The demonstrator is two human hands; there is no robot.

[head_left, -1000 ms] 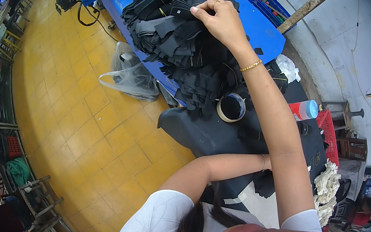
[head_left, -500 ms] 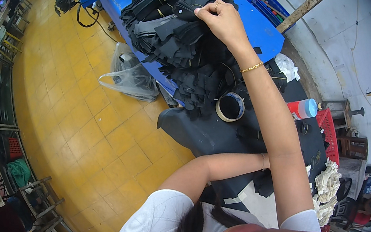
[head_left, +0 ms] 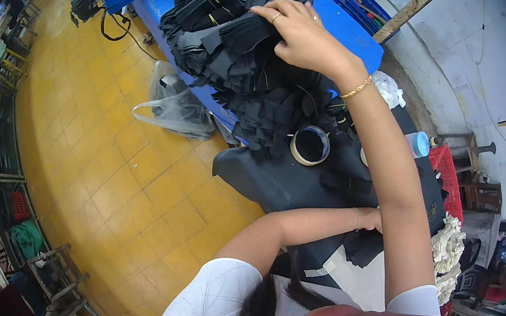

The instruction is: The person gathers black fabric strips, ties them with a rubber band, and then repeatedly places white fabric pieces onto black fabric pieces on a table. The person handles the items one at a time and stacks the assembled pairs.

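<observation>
My right hand [head_left: 303, 34] reaches far out over a heap of black cut fabric pieces [head_left: 247, 117] on the blue table. Its thumb and fingers curl round the right end of a stack of black fabric pieces [head_left: 242, 35]. Closer in, my left hand [head_left: 370, 219] passes behind my right forearm, which hides its fingers. Dark fabric pieces [head_left: 364, 247] lie just below it. A roll of tape [head_left: 310, 145] rests on the black surface between the heap and my left arm.
The blue table [head_left: 350, 41] carries the heap, with several bundles tied by yellowish bands. A clear plastic bag [head_left: 179, 113] hangs at its left side. On the right are a blue-capped container [head_left: 419, 144], a red basket [head_left: 445, 176] and cream fabric [head_left: 449, 253].
My right hand has let go of a small labelled bundle at the heap's far side and taken hold of a stack closer in. More of my left hand shows beside the right forearm.
</observation>
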